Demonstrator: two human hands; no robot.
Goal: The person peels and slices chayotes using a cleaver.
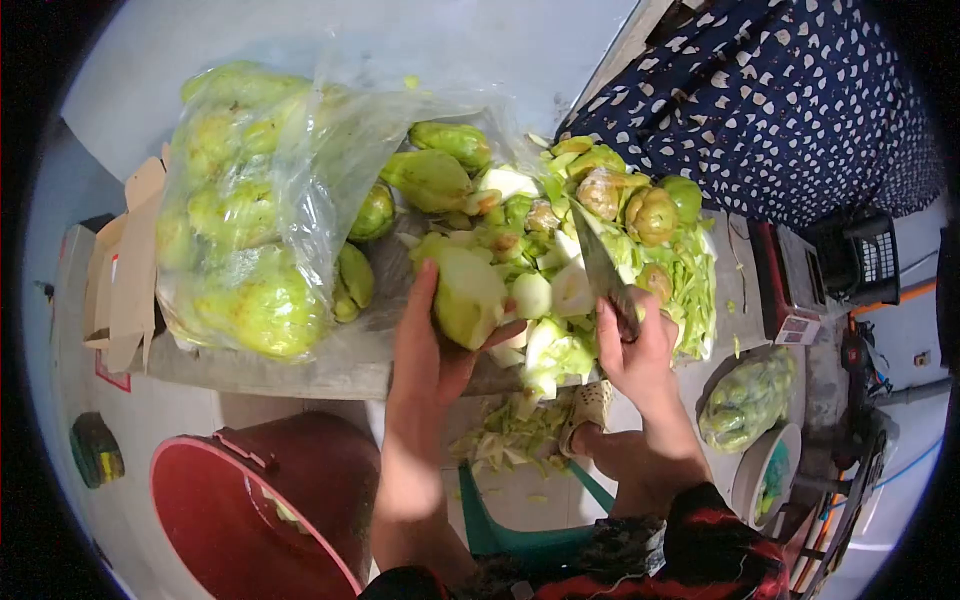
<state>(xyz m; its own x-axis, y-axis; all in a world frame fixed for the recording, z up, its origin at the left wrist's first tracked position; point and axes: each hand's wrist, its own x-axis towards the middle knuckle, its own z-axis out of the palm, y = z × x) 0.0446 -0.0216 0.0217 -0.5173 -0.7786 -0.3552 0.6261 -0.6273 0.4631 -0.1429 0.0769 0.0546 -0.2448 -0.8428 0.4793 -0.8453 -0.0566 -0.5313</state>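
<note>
My left hand (437,340) is wrapped round a partly peeled green chayote (468,293) above the table's front edge. Just to the right, my right hand (640,345) grips a knife (597,262) by its handle, the blade pointing up and left, apart from the chayote. Peelings and cut pale pieces (572,290) lie heaped beneath and behind the knife. Whole chayotes (428,180) rest behind my left hand, beside a clear plastic bag (245,210) full of more chayotes.
A red bin (255,445) stands on the floor at the lower left, near a green stool (530,540). Peelings (515,435) litter the floor. At the right are a red scale (785,270), another filled bag (750,398) and a white bucket (765,475). Dotted cloth (750,100) hangs behind.
</note>
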